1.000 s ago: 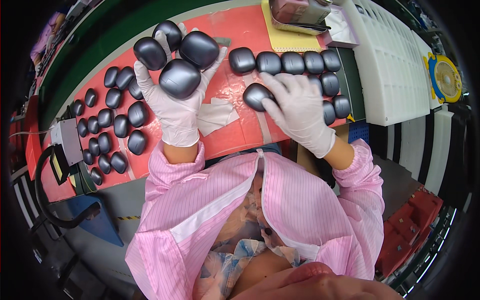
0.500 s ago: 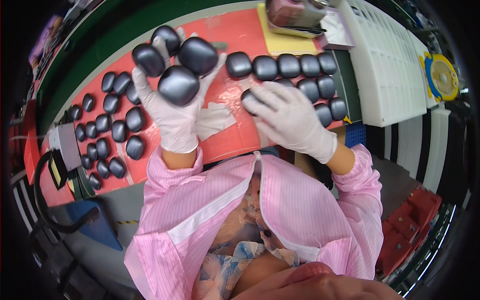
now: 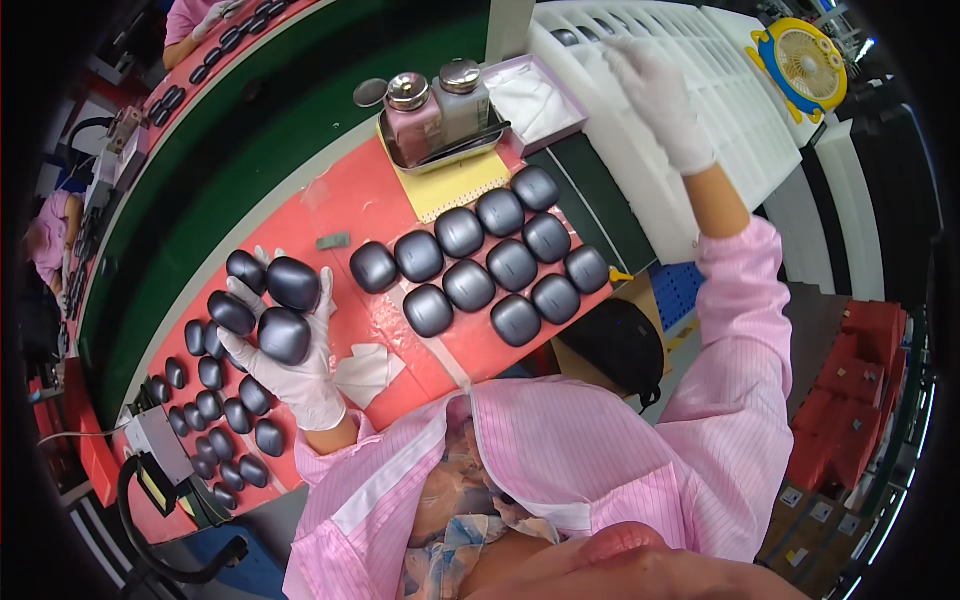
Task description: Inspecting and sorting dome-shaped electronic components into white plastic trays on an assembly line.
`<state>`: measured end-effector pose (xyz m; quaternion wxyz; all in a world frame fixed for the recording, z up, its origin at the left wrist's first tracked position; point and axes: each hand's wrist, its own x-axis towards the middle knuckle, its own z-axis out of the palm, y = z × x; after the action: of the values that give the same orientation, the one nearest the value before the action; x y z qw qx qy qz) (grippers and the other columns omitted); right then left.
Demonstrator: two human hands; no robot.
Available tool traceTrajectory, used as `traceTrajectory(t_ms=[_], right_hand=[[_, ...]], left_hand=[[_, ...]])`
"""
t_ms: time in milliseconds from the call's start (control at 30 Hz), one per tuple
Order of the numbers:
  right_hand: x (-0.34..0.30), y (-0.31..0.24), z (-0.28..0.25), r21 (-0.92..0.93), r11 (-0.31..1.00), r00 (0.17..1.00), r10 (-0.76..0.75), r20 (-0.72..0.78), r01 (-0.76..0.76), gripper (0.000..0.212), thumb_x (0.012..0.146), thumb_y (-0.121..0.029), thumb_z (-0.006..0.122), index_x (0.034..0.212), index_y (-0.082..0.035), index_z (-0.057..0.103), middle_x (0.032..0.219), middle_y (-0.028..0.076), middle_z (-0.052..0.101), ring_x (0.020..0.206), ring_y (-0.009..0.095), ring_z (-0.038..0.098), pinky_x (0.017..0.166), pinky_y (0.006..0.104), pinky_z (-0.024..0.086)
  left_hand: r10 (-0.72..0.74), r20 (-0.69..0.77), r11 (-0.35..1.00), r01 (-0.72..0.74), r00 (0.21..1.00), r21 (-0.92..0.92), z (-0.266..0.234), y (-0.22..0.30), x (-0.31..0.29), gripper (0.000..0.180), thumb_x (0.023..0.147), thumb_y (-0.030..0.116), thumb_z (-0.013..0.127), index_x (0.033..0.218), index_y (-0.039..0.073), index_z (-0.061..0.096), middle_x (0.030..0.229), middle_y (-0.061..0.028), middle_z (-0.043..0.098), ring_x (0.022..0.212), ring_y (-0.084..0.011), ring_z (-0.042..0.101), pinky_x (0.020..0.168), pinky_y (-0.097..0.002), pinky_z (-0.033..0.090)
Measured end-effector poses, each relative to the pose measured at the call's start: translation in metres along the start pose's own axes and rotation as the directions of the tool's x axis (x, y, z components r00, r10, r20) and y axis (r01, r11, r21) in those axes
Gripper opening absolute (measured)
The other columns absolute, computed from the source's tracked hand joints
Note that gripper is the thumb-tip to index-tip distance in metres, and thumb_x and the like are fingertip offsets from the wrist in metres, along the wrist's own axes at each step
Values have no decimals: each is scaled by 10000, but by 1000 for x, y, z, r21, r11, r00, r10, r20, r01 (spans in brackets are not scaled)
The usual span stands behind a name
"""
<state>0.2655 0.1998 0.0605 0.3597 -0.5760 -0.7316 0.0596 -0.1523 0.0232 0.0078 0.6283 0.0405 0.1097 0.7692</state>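
My left hand (image 3: 300, 375), in a white glove, has several dark grey rounded earbud cases (image 3: 284, 335) wedged between its spread fingers and against the palm, above the red table. Over the white slotted foam tray (image 3: 725, 130) at the upper right, my gloved right hand (image 3: 660, 105) reaches out, fingers extended and slightly blurred; no case shows in it. Dark cases (image 3: 565, 37) sit in the tray's far slots, close to its fingertips. Between my hands, more cases (image 3: 468, 286) lie in slanting rows on the table.
Many cases (image 3: 238, 415) cover the table's left part. A white cloth (image 3: 367, 373) lies near my left hand. Pump bottles (image 3: 413, 118) stand in a small tray on yellow paper (image 3: 455, 185), beside a box of wipes (image 3: 535, 100). A yellow-blue fan (image 3: 808, 65) is far right; co-workers sit far left.
My right hand has left the rows of cases on the table and moved up and right over the foam tray. My left hand still holds its cases. The whole view has swung round.
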Motion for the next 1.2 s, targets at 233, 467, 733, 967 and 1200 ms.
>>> traceTrajectory(t_ms=[233,467,733,967,1200], right_hand=[[128,63,70,-546,799,867,64,494,252,392,806,-316,657,1085,-41,633,1004,231,643,963,290,624,776,464,375],[111,38,46,-461,883,948,63,313,94,384,764,-252,662,1036,17,626,954,204,656,876,299,637,729,360,493],[-24,-63,-2,568,728,917,230,326,-384,430,906,-223,578,1302,-72,504,1065,28,607,889,47,541,700,185,423],[-98,-142,-6,647,643,888,122,442,-410,451,888,-149,588,1304,-13,481,1158,59,583,938,72,557,720,204,457],[-197,-189,40,303,932,873,-308,378,197,493,674,-145,773,1133,-68,612,945,85,612,803,232,566,748,334,449]], left_hand=[[-27,16,1000,27,1000,0,-6,-12,10,529,793,461,647,1254,216,562,1461,-43,344,1347,-258,308,1048,-674,168],[-17,-15,999,17,1000,-46,-9,-6,8,537,802,455,635,1272,210,544,1464,-42,337,1346,-254,313,1045,-674,178],[-77,43,994,80,996,-69,-1,0,-4,512,830,451,590,1276,203,542,1462,-45,327,1359,-213,292,1042,-692,182],[-133,8,981,132,991,-141,9,-3,-11,517,797,426,644,1243,176,563,1382,-72,432,1290,-281,375,1041,-706,189],[-91,80,994,96,993,-53,9,1,-14,437,764,348,682,1155,166,615,1227,27,593,1284,-226,403,1055,-706,165]])
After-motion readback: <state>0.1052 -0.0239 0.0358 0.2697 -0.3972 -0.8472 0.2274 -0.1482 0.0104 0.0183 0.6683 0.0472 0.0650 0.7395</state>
